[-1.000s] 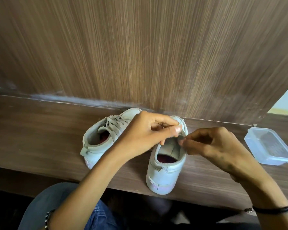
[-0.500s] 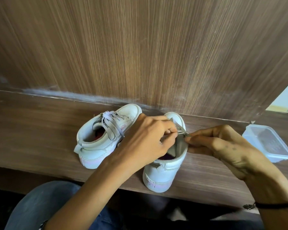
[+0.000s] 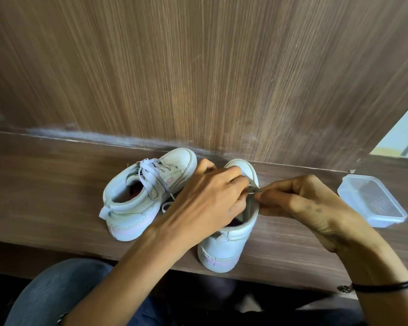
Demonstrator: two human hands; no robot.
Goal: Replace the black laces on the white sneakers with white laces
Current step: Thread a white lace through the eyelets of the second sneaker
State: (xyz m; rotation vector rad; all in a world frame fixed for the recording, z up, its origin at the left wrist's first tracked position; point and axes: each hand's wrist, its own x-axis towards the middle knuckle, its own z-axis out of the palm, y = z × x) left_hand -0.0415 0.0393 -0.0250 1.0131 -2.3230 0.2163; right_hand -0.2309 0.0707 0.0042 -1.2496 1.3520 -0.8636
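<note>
Two white sneakers stand on a dark wooden ledge (image 3: 45,184). The left sneaker (image 3: 141,194) is laced with a white lace (image 3: 151,177) whose ends hang loose beside it. The right sneaker (image 3: 229,241) stands with its heel toward me. My left hand (image 3: 210,201) covers its middle, fingers curled and pinching a pale lace end (image 3: 253,187) at its right side. My right hand (image 3: 299,201) pinches the same lace end from the right. The lacing under my left hand is hidden.
A clear plastic container (image 3: 372,201) sits on the ledge to the right. A tall wooden panel (image 3: 198,78) rises straight behind the shoes. My knee in blue jeans (image 3: 57,292) is below the ledge's front edge.
Both hands have dropped slightly onto the right sneaker's side and closed in on the lace end. The camera view has shifted a little; the shoes stay where they were.
</note>
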